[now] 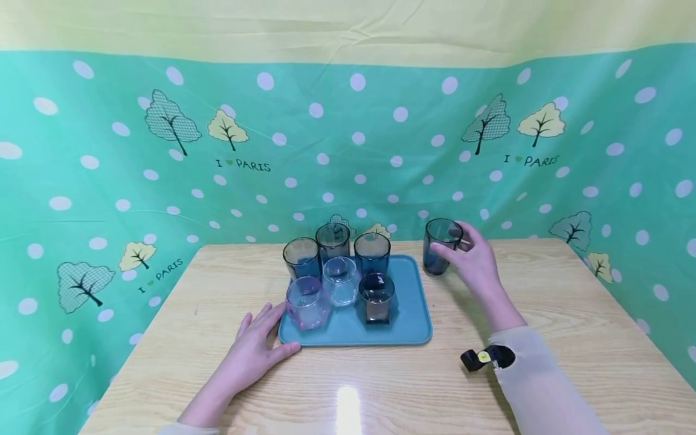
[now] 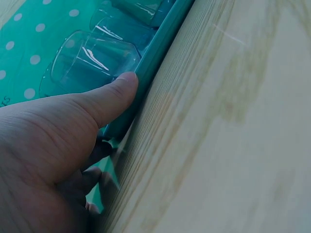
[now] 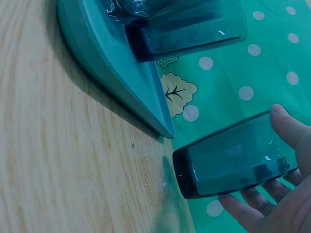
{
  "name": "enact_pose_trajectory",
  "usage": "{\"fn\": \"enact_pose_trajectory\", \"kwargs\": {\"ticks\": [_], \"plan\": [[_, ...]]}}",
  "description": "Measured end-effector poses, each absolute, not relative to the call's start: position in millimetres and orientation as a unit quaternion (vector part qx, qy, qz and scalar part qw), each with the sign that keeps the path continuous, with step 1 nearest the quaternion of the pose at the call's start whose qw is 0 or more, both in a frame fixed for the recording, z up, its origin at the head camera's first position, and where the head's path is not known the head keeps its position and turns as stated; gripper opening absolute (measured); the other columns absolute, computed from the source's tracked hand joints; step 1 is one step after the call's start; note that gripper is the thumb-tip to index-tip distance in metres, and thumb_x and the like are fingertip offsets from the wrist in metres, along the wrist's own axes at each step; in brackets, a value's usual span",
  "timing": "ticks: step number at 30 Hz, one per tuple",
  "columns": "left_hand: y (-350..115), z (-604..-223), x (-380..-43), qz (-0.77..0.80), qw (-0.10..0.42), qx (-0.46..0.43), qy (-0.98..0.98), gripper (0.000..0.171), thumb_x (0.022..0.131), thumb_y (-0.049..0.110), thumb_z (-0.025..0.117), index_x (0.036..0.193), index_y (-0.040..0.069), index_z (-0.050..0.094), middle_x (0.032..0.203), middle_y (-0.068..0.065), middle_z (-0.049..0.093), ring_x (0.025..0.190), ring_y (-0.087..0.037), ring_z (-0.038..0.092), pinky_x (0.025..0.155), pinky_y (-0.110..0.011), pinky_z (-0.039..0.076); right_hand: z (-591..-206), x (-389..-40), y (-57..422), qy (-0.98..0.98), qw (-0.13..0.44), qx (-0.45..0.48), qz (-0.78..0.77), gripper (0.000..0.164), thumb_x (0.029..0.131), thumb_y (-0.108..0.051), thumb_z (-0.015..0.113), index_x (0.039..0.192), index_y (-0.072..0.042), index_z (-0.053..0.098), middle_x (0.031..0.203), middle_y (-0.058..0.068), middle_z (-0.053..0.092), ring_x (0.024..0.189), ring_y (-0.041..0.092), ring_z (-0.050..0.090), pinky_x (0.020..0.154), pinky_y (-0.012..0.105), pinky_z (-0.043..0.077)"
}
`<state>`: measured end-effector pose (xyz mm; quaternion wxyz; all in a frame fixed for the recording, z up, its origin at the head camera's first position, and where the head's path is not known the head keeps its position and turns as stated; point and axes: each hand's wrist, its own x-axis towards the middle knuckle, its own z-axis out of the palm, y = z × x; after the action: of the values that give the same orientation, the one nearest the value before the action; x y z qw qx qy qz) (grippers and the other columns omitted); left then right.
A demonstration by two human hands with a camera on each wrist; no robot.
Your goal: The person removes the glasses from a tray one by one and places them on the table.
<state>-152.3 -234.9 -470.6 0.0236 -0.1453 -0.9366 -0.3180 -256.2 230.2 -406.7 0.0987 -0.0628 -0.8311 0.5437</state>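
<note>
Six glasses (image 1: 339, 287) crowd the blue tray (image 1: 408, 326); off its right rim, the right hand (image 1: 480, 263) grips a tall dark glass (image 1: 433, 261), base contact with the tabletop (image 1: 413, 389) hard to make out. Left hand (image 1: 252, 349), fingers extended, touches the near-left corner; bare tray runs toward the right rim.

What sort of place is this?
Likely a staged indoor tabletop setup: a printed fabric backdrop hangs behind a wood-grain table, and a small black device sits at the right sleeve.

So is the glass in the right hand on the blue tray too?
No, the right hand holds that tall glass beyond the right edge of the tray.
</note>
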Motion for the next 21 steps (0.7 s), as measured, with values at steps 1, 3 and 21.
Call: {"fn": "enact_pose_trajectory", "kwargs": {"ticks": [1, 3, 21], "plan": [[-234.9, -470.7, -152.1, -0.318, 0.024, -0.145, -0.937, 0.092, 0.095, 0.047, 0.088, 0.166, 0.004, 0.047, 0.165, -0.019, 0.053, 0.160, -0.051, 0.032, 0.129, -0.075, 0.006, -406.9, -256.3, 230.2, -0.831, 0.099, -0.064, 0.544, 0.102, 0.094, -0.051, 0.090, 0.175, -0.020, 0.035, 0.170, 0.017, 0.046, 0.153, 0.045, 0.046, 0.119, 0.062, 0.046], [-234.8, -470.9, -151.8, -0.318, 0.024, -0.145, -0.937, 0.092, 0.095, 0.046, 0.088, 0.167, 0.005, 0.047, 0.165, -0.019, 0.053, 0.160, -0.051, 0.032, 0.129, -0.075, 0.006, -407.2, -256.6, 230.1, -0.830, 0.098, -0.065, 0.544, 0.102, 0.094, -0.050, 0.090, 0.175, -0.020, 0.035, 0.171, 0.017, 0.045, 0.153, 0.045, 0.045, 0.120, 0.062, 0.046], [-234.8, -471.2, -151.6, -0.318, 0.027, -0.148, -0.936, 0.092, 0.095, 0.046, 0.088, 0.167, 0.004, 0.047, 0.165, -0.019, 0.053, 0.160, -0.052, 0.032, 0.128, -0.076, 0.006, -414.4, -259.0, 232.7, -0.837, 0.084, -0.061, 0.537, 0.104, 0.094, -0.052, 0.088, 0.175, -0.019, 0.032, 0.170, 0.020, 0.042, 0.152, 0.046, 0.045, 0.118, 0.062, 0.047]]}}
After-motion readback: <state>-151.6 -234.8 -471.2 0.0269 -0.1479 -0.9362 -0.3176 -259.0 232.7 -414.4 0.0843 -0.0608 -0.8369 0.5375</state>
